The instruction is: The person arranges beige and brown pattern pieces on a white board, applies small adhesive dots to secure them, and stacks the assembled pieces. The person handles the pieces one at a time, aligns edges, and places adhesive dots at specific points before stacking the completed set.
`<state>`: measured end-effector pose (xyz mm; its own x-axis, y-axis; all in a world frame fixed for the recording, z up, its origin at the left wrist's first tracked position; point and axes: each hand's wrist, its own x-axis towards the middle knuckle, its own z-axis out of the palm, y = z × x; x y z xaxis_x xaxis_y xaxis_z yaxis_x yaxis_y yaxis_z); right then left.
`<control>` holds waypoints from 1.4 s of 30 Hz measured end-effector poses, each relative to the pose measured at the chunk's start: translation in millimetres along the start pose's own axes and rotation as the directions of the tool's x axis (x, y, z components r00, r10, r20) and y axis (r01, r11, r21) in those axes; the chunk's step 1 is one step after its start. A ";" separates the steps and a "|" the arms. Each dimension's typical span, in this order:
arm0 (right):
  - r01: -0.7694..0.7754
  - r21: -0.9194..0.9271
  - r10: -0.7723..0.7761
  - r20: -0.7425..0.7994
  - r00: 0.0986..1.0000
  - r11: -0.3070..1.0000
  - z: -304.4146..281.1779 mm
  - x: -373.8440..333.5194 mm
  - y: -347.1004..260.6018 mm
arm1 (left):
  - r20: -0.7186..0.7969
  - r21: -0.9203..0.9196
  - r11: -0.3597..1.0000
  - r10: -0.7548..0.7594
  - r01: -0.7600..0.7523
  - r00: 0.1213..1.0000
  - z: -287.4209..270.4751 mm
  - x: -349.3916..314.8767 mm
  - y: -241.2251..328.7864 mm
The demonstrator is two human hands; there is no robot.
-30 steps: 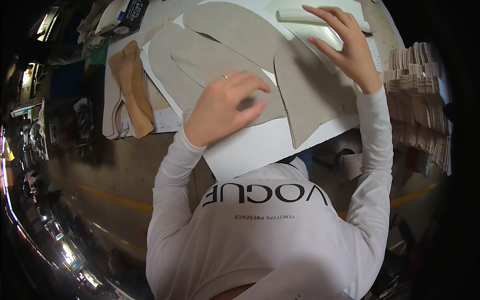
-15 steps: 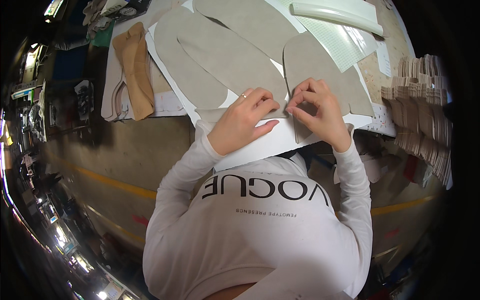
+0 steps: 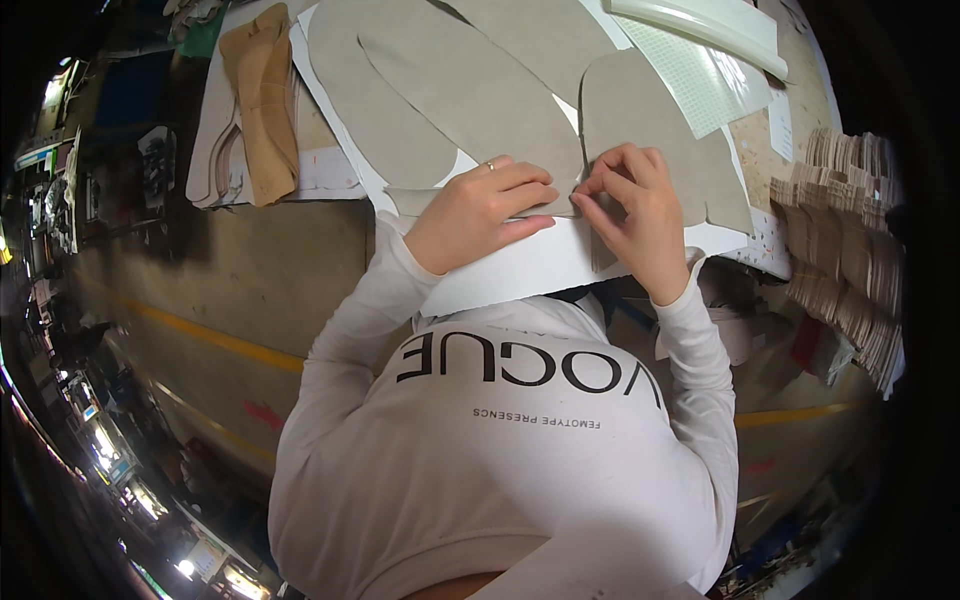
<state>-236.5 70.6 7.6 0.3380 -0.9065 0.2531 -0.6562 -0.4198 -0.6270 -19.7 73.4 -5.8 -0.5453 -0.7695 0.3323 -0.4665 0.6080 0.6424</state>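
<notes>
Several flat grey-beige, leather-like pieces with rounded ends lie side by side on a white sheet. My left hand (image 3: 492, 212) rests on the near end of the middle piece (image 3: 480, 110), its fingers lightly bent and the thumb apart on the white sheet (image 3: 500, 268). At that piece's near right corner, my right hand (image 3: 636, 212) pinches the edge between thumb and fingertips. Beside it lies the right-hand piece (image 3: 645, 115), partly under my right hand. A narrow grey strip (image 3: 602, 255) shows below my right palm.
Tan and brown shaped pieces (image 3: 262, 110) lie at the table's left. A translucent roll (image 3: 705, 35) and a pale green gridded sheet (image 3: 710, 95) are at the far right. Stacked beige cut pieces (image 3: 835, 230) stand to the right. The table's near edge is close to my body.
The view has shifted slightly, so the table sits higher in the picture. Both hands stay at the same corner; my right fingertips have drawn closer together on the edge.
</notes>
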 end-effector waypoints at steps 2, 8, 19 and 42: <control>0.008 -0.070 -0.012 -0.056 0.998 0.998 -0.2 0.8 -1.0 | -0.014 -0.027 0.999 0.017 -0.017 1.000 -0.8 0.1 -2.8; 0.044 0.097 -0.047 0.030 0.998 0.994 -15.1 4.1 8.0 | -0.035 -0.055 0.998 -0.021 0.019 0.999 -2.4 -1.0 -6.4; 0.127 -0.011 -0.127 -0.026 0.992 0.992 -0.6 2.9 4.1 | -0.059 0.041 0.999 -0.019 0.021 0.998 4.5 -2.1 0.2; 0.066 -0.112 -0.069 -0.027 0.997 0.992 0.5 1.1 -9.1 | -0.072 0.134 0.991 0.033 -0.023 0.997 8.4 -1.6 1.9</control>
<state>-229.8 73.5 13.2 0.3646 -0.8760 0.3156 -0.7038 -0.4812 -0.5226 -25.6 77.5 -10.9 -0.5089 -0.7611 0.4022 -0.5431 0.6463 0.5361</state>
